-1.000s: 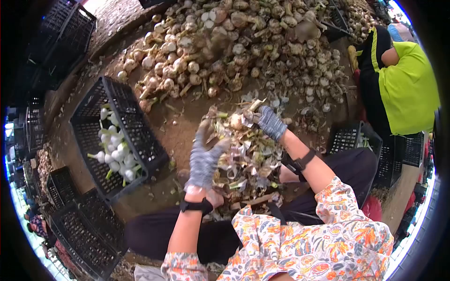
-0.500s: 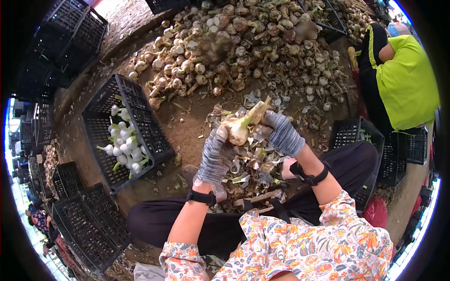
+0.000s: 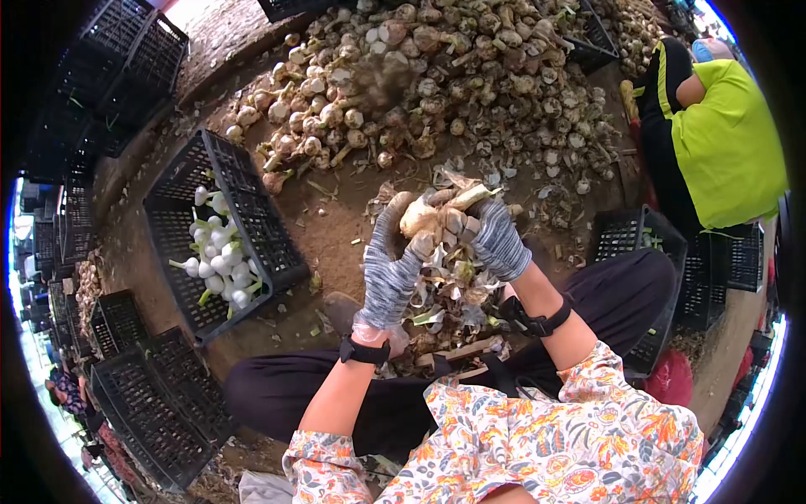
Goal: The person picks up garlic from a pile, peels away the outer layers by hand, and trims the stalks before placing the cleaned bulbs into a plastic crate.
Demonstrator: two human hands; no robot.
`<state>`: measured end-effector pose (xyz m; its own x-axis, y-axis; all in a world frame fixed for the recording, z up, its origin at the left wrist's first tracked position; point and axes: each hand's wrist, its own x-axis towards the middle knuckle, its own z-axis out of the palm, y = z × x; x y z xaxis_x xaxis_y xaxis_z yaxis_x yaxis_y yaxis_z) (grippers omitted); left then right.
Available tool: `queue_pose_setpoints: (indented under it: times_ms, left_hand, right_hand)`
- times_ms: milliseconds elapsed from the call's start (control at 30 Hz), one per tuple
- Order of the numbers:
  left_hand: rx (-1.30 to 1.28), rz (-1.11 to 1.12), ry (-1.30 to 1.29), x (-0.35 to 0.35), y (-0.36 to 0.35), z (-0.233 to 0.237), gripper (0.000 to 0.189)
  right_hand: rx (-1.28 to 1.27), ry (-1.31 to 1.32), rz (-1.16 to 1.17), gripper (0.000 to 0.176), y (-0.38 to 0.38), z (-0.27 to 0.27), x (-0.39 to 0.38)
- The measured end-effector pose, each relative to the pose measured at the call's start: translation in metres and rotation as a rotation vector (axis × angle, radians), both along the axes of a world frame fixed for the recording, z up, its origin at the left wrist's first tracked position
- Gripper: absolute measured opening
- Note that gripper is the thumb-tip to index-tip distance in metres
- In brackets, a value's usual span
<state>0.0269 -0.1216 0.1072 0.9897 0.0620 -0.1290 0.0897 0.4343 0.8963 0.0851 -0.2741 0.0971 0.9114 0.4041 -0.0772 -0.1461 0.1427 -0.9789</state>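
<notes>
Between my gloved hands is a garlic bulb [image 3: 416,217] with its stem and loose dry skin pointing right. My left hand [image 3: 388,267], in a grey striped glove with bare fingertips, is closed around the bulb's left side. From the right, my right hand [image 3: 499,242] grips the bulb by its stem side, fingers bent toward the other hand. Part of the bulb is hidden behind the fingers. Below the hands lies a heap of peeled garlic skins [image 3: 457,290] on the ground between my legs.
A black crate [image 3: 285,252] with clean white garlic bulbs [image 3: 222,252] stands to the left. Ahead lies a large pile of unpeeled garlic [image 3: 470,76]. A person in a bright yellow-green top [image 3: 730,143] sits at the right, near another black crate [image 3: 617,231].
The garlic bulb has been turned, so its stem and skin lie more to the right. Both hands have shifted, and the fingers of both now press together over the bulb.
</notes>
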Motion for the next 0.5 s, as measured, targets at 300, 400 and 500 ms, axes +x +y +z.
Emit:
queue_pose_setpoints:
  times_ms: [300, 400, 500]
  left_hand:
    - [0.041, 0.026, 0.262, 0.002, 0.006, -0.029, 0.052]
    - [0.033, 0.091, 0.431, 0.010, 0.016, -0.034, 0.055]
    - [0.239, -0.061, 0.754, 0.020, 0.021, -0.008, 0.072]
  right_hand:
    - [-0.272, 0.082, 0.084, 0.037, -0.013, -0.016, -0.014]
    - [-0.466, -0.304, 0.065, 0.028, -0.006, -0.009, -0.031]
    - [-0.590, -0.250, 0.122, 0.025, -0.003, 0.013, -0.036]
